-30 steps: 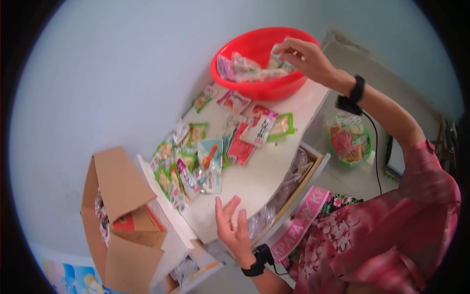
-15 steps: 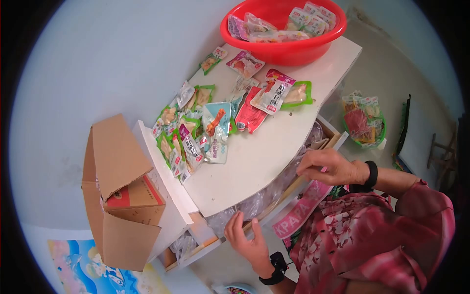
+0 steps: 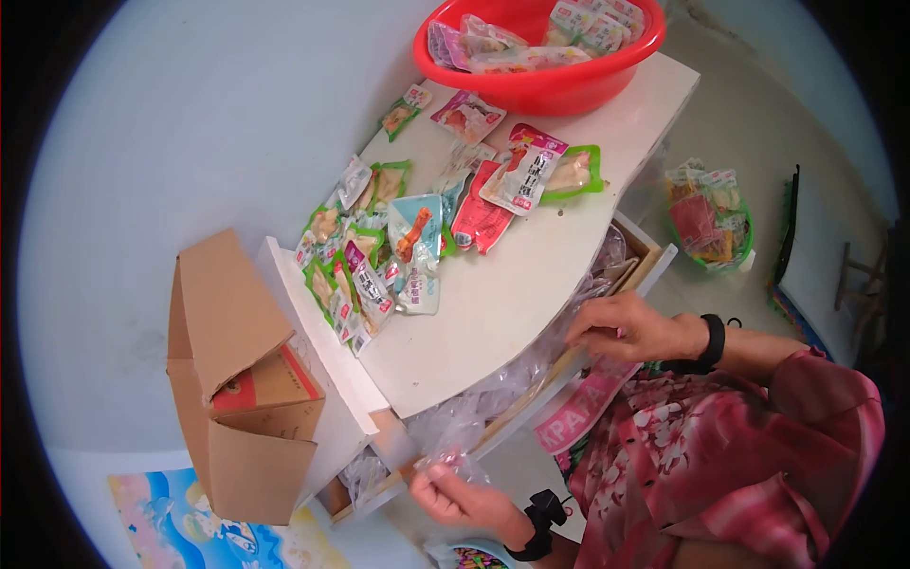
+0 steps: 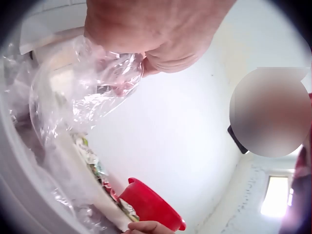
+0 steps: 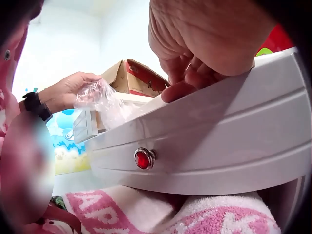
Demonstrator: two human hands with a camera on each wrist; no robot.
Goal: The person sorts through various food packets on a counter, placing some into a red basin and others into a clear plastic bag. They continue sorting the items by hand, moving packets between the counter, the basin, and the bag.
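My left hand (image 3: 464, 498) pinches a clear plastic bag (image 4: 80, 97) at the near left end of the pulled-out drawer (image 5: 209, 141). In the left wrist view the thin film spreads from the fingers over more clear plastic in the drawer. My right hand (image 3: 635, 327) is at the drawer's front edge, its fingers loosely curled over the top of the white panel in the right wrist view. Vacuum-packed snack packets (image 3: 412, 232) lie heaped on the white tabletop (image 3: 493, 303), beyond both hands.
A red basin (image 3: 540, 95) with packets stands at the table's far end. At left is an opened cardboard box (image 3: 232, 294). A green basket (image 3: 711, 218) of packets sits on the floor at right. A pink-and-white towel (image 5: 107, 209) lies below the drawer front.
My right hand came back from the red basin to the drawer's front edge. The left hand, earlier with fingers spread, moved down to the drawer and took hold of a clear plastic bag.
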